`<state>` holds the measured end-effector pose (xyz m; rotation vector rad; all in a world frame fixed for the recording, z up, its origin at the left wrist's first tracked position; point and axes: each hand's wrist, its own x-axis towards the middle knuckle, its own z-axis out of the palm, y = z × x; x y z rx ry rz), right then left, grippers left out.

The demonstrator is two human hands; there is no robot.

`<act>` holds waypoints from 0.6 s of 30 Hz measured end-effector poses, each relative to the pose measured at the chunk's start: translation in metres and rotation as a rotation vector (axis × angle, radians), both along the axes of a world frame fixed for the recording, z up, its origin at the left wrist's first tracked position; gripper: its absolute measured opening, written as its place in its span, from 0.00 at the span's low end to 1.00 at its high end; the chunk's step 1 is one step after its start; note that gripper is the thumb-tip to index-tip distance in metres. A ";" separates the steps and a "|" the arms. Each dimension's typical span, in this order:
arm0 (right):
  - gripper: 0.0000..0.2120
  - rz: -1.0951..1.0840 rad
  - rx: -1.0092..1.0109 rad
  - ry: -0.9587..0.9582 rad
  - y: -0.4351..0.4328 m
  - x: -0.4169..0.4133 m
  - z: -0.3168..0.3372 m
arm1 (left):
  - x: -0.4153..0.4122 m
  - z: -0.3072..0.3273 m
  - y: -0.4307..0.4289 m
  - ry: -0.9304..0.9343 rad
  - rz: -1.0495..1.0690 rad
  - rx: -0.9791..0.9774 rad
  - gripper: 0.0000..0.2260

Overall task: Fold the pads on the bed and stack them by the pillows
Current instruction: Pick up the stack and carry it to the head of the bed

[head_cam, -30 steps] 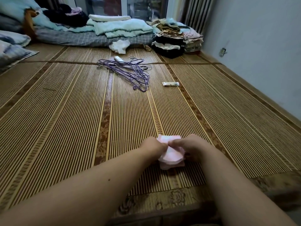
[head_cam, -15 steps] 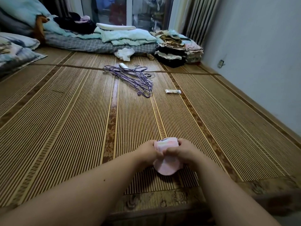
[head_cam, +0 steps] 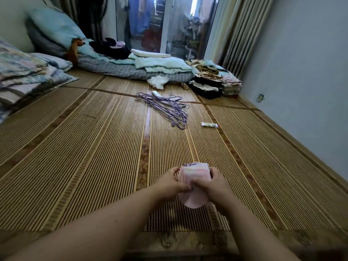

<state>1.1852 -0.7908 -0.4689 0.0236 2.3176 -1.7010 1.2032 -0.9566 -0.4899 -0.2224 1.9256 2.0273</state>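
1. Bamboo-slat mat (head_cam: 90,159) covers the bed. Clock bearings are taken from the hands, with 12 pointing straight away from the person.
2. Far left, about 10 o'clock: patterned pillows (head_cam: 28,72), piled at the mat's left edge, well apart from the hands. This is the stacking spot.
3. 12 o'clock, mid-mat: a tangle of purple wire hangers (head_cam: 165,108). It lies off the line to the pillows.
4. Left hand (head_cam: 168,183): fingers curled round the pad's left edge, thumb laid across its near face. It holds nothing else.
5. Pad (head_cam: 194,176): pink and soft, folded into a thick bundle, held between the two hands at near centre.
   - The long axis runs 12 to 6, with the layered end at 12 and a rounded flap hanging at 6.
   - A shadow beneath suggests it is just clear of the mat; cannot confirm.
6. Right hand (head_cam: 216,186): mirrors the left, fingers wrapped over the pad's right edge, thumb meeting the left thumb at the middle.
7. 1 o'clock: small white packet (head_cam: 209,125). Beyond it, a stack of folded clothes (head_cam: 212,83) near the right wall.
8. Judgement: the fold looks close to done.
   - The target lies up and left, so the left hand is nearer for the carry.
   - The pad's axis points at 12 and the pillows sit at 10, so the move is a leftward swing.
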 end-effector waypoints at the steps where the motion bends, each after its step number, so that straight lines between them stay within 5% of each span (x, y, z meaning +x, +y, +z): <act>1: 0.27 -0.002 -0.081 0.000 -0.006 0.006 0.005 | 0.006 0.006 -0.007 0.010 0.002 0.051 0.37; 8: 0.31 0.181 -0.427 -0.009 -0.064 0.067 0.045 | 0.076 0.056 -0.067 0.125 -0.047 0.125 0.31; 14: 0.32 0.359 -0.343 -0.026 -0.101 0.109 0.067 | 0.137 0.080 -0.114 0.228 0.031 -0.076 0.28; 18: 0.23 0.360 -0.291 -0.018 -0.126 0.107 0.063 | 0.147 0.066 -0.130 0.188 0.177 -0.090 0.33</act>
